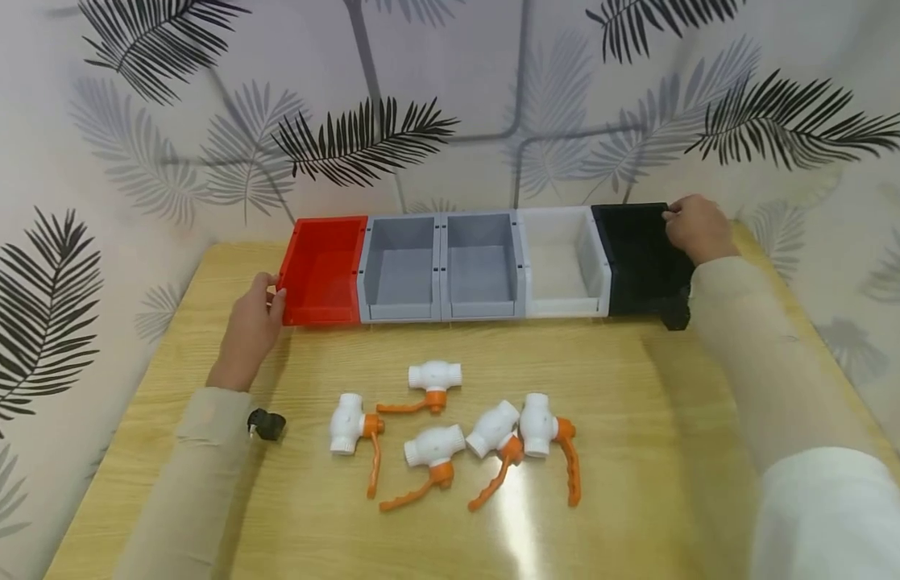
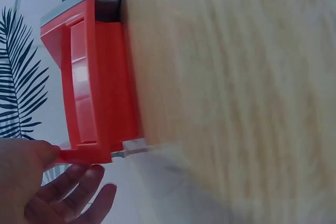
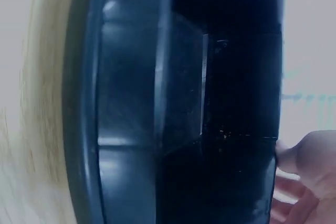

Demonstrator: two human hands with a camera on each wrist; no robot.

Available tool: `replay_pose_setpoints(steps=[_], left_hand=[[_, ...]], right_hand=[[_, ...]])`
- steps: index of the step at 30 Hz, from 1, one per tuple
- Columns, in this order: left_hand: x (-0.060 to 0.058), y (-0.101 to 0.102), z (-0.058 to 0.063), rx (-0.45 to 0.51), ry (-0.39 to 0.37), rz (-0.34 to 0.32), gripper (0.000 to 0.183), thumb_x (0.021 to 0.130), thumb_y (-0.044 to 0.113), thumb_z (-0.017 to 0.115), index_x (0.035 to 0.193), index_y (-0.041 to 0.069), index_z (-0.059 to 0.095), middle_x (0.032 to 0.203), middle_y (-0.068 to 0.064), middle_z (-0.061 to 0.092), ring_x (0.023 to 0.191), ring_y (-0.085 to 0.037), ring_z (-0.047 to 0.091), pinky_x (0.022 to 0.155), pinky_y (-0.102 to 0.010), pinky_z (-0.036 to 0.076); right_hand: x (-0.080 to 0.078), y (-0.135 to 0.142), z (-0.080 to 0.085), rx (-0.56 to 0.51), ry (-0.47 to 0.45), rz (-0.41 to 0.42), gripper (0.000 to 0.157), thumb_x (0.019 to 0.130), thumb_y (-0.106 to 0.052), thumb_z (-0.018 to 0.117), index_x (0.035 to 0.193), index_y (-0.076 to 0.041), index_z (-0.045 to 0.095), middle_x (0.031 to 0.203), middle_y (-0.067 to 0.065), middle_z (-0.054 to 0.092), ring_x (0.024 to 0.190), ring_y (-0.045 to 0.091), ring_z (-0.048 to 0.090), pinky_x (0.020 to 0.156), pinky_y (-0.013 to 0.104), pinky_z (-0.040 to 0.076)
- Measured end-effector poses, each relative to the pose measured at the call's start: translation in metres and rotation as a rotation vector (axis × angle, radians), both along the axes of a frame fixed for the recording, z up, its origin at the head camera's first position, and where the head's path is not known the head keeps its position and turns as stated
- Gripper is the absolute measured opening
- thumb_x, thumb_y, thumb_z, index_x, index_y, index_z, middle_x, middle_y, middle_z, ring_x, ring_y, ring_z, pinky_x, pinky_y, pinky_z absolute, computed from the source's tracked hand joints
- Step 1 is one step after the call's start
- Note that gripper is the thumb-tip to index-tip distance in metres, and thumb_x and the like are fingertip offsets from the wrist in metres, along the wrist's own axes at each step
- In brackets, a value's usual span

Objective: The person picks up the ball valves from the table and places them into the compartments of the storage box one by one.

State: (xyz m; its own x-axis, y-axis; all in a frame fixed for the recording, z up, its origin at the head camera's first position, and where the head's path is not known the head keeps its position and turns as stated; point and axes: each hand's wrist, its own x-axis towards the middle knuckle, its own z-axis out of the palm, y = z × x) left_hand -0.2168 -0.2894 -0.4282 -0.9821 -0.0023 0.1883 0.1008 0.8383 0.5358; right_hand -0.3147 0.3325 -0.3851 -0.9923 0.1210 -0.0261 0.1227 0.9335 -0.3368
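At the left end of a row of bins, my left hand (image 1: 248,330) grips the side wall of the red bin (image 1: 322,312). In the left wrist view, the thumb lies on the rim of that red bin (image 2: 105,93) with the fingers curled outside it. My right hand (image 1: 699,229) pinches the rear right rim of the black bin (image 1: 634,254) at the other end. The right wrist view shows thumb and fingers on either side of that rim. Two grey bins (image 1: 403,310) and a white bin (image 1: 562,306) stand side by side between them.
Several white valves (image 1: 435,374) with orange handles lie on the wooden table (image 1: 624,483) in front of the bins. Behind the row hangs a leaf-patterned cloth (image 1: 450,89). A small black device (image 1: 267,424) sits at the left wrist.
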Motion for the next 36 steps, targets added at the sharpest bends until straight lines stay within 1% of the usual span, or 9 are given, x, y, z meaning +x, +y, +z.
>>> replay_pose_setpoints(steps=[5, 10, 15, 19, 22, 25, 29, 33, 36], left_hand=[[-0.016, 0.009, 0.015, -0.158, 0.043, 0.005, 0.033, 0.098, 0.025, 0.041, 0.118, 0.001, 0.050, 0.101, -0.019, 0.058, 0.084, -0.034, 0.057, 0.067, -0.047, 0.048], [-0.037, 0.018, 0.036, -0.236, 0.098, 0.015, 0.033, 0.097, 0.026, 0.042, 0.120, 0.003, 0.050, 0.104, -0.019, 0.056, 0.082, -0.036, 0.057, 0.061, -0.051, 0.047], [-0.057, 0.022, 0.050, -0.283, 0.127, 0.022, 0.033, 0.096, 0.025, 0.042, 0.117, 0.001, 0.048, 0.099, -0.021, 0.054, 0.080, -0.038, 0.053, 0.058, -0.051, 0.045], [-0.071, 0.024, 0.054, -0.329, 0.130, 0.040, 0.034, 0.095, 0.028, 0.042, 0.112, -0.002, 0.046, 0.096, -0.022, 0.049, 0.082, -0.041, 0.049, 0.060, -0.052, 0.043], [-0.080, 0.026, 0.052, -0.349, 0.143, 0.048, 0.035, 0.094, 0.030, 0.043, 0.107, -0.003, 0.044, 0.093, -0.022, 0.047, 0.080, -0.040, 0.047, 0.060, -0.051, 0.043], [-0.086, 0.027, 0.049, -0.360, 0.145, 0.049, 0.033, 0.094, 0.029, 0.044, 0.103, -0.003, 0.042, 0.089, -0.021, 0.044, 0.078, -0.039, 0.045, 0.059, -0.050, 0.042], [-0.091, 0.025, 0.045, -0.378, 0.155, 0.067, 0.031, 0.093, 0.024, 0.047, 0.100, -0.006, 0.041, 0.088, -0.023, 0.042, 0.078, -0.042, 0.045, 0.060, -0.053, 0.042], [-0.096, 0.017, 0.039, -0.383, 0.165, 0.102, 0.031, 0.091, 0.022, 0.052, 0.097, -0.007, 0.040, 0.086, -0.025, 0.043, 0.078, -0.045, 0.046, 0.060, -0.056, 0.043], [-0.101, 0.011, 0.034, -0.369, 0.147, 0.121, 0.032, 0.091, 0.024, 0.052, 0.095, -0.005, 0.039, 0.083, -0.023, 0.043, 0.075, -0.044, 0.046, 0.057, -0.054, 0.041]], right_hand=[[0.008, 0.014, 0.006, 0.018, 0.038, 0.007, 0.045, 0.099, -0.022, 0.033, 0.128, 0.008, 0.047, 0.125, 0.034, 0.046, 0.110, 0.052, 0.043, 0.088, 0.060, 0.035], [0.025, 0.005, 0.014, 0.061, 0.209, 0.029, 0.040, 0.095, -0.016, 0.040, 0.126, 0.007, 0.050, 0.125, 0.032, 0.045, 0.109, 0.052, 0.042, 0.085, 0.064, 0.033], [0.063, -0.024, 0.022, 0.043, 0.358, 0.169, 0.029, 0.092, -0.014, 0.048, 0.112, 0.002, 0.062, 0.118, 0.026, 0.055, 0.104, 0.047, 0.048, 0.075, 0.061, 0.033], [0.099, -0.045, 0.023, 0.006, 0.355, 0.280, 0.023, 0.091, -0.014, 0.054, 0.105, -0.001, 0.066, 0.108, 0.020, 0.061, 0.098, 0.040, 0.054, 0.078, 0.058, 0.028], [0.123, -0.053, 0.019, -0.013, 0.289, 0.348, 0.018, 0.090, -0.015, 0.058, 0.100, -0.003, 0.067, 0.099, 0.014, 0.066, 0.094, 0.034, 0.058, 0.081, 0.056, 0.025], [0.145, -0.057, 0.011, -0.003, 0.201, 0.409, 0.016, 0.088, -0.017, 0.061, 0.096, -0.005, 0.068, 0.091, 0.009, 0.067, 0.086, 0.027, 0.061, 0.084, 0.050, 0.035], [0.170, -0.062, 0.000, -0.026, 0.020, 0.474, 0.016, 0.088, -0.021, 0.062, 0.093, -0.007, 0.068, 0.081, 0.002, 0.064, 0.073, 0.017, 0.059, 0.067, 0.037, 0.049], [0.190, -0.071, -0.011, -0.124, -0.182, 0.562, 0.017, 0.090, -0.026, 0.060, 0.088, -0.010, 0.067, 0.073, -0.005, 0.058, 0.064, 0.009, 0.051, 0.060, 0.028, 0.044], [0.203, -0.080, -0.017, -0.206, -0.285, 0.643, 0.019, 0.090, -0.031, 0.059, 0.084, -0.014, 0.065, 0.068, -0.008, 0.054, 0.061, 0.007, 0.046, 0.057, 0.025, 0.042]])
